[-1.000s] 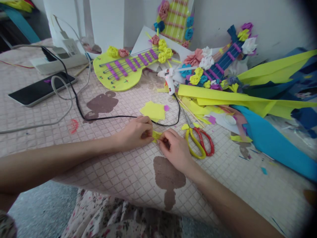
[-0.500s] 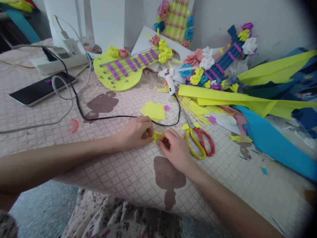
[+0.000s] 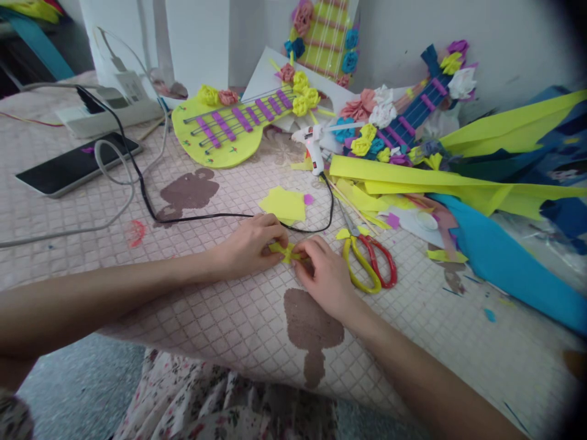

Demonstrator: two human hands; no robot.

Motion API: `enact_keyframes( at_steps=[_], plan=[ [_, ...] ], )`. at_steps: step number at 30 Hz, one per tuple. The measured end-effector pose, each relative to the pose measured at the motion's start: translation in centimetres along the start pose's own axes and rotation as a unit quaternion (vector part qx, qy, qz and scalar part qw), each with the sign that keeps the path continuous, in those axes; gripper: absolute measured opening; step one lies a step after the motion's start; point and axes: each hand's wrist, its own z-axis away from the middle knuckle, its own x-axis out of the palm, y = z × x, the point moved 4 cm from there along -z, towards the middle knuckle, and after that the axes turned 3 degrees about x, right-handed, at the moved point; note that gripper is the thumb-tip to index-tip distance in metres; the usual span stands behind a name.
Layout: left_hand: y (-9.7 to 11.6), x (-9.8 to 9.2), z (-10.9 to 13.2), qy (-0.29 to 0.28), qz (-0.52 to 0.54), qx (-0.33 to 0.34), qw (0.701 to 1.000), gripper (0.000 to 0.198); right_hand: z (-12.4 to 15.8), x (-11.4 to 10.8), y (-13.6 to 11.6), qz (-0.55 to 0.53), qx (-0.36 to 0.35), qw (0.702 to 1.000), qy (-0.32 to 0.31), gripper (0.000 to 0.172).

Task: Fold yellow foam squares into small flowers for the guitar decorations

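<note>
Between my two hands, low over the quilted cloth, is a small piece of yellow paper (image 3: 288,252), folded or pinched at its middle. My left hand (image 3: 257,244) pinches its left end, and my right hand (image 3: 323,269) pinches its right end. Fingertips cover part of the paper. Just beyond my hands lies a flat yellow paper piece with pointed edges (image 3: 283,205), beside a small purple scrap (image 3: 309,199). Scissors (image 3: 369,256) with one yellow and one red handle rest close to the right of my right hand.
A white glue gun (image 3: 314,150) stands behind, its black cord (image 3: 206,216) crossing the table. Paper guitars (image 3: 220,137) with crepe flowers lean at the back. Yellow strips (image 3: 413,177) and a blue sheet (image 3: 504,263) lie right; a phone (image 3: 77,165) and power strip (image 3: 110,116) left.
The yellow paper between my fingertips has changed shape, now showing a narrower middle with ends spread to both sides. My hands have barely shifted.
</note>
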Motion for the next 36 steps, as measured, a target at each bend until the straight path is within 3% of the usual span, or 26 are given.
enact_keyframes(
  at_steps=[15, 23, 31, 36],
  plan=[
    [-0.37, 0.30, 0.05, -0.008, 0.005, 0.000, 1.000, 0.011, 0.12, -0.30, -0.27, -0.007, -0.022, 1.000, -0.003, 0.011],
    [-0.13, 0.13, -0.14, -0.002, 0.000, 0.004, 1.000, 0.008, -0.18, 0.00, 0.01, 0.012, 0.017, 1.000, 0.003, 0.014],
    [-0.37, 0.70, -0.23, 0.022, -0.037, 0.000, 0.999, 0.006, -0.17, -0.07, -0.15, 0.023, -0.003, 1.000, 0.004, 0.013],
    [-0.44, 0.76, -0.26, 0.019, -0.031, 0.005, 0.999, 0.005, -0.12, -0.46, 0.02, 0.014, -0.065, 0.998, -0.020, 0.014]
  ],
)
